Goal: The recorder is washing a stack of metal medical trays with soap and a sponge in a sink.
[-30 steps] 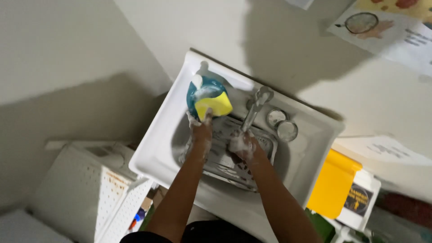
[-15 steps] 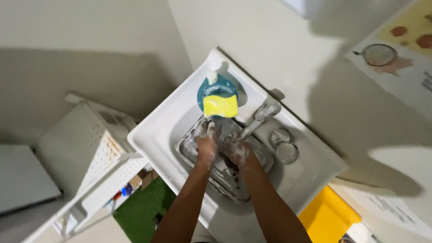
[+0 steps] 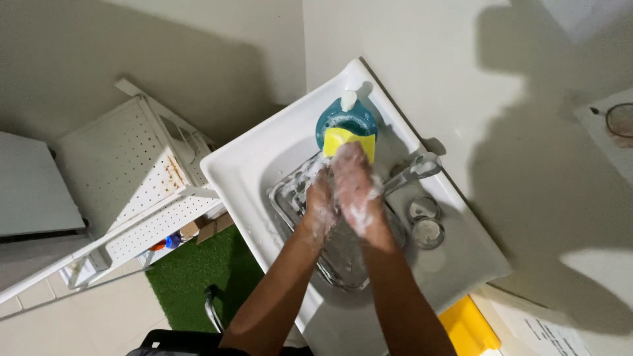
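Two soapy hands | left hand [image 3: 320, 201], right hand [image 3: 353, 181] pressed together, holding nothing | white sink [image 3: 264, 148]

I see both soapy hands, left hand [image 3: 321, 204] and right hand [image 3: 356, 188], pressed together over the white sink [image 3: 244, 165], filling the middle of the basin. Far of them the yellow sponge [image 3: 343, 137] and blue dish [image 3: 346, 118] block the way, and the tap [image 3: 412, 173] with two round metal pieces [image 3: 426, 221] crowds the right. The basin's near-left rim stands open.
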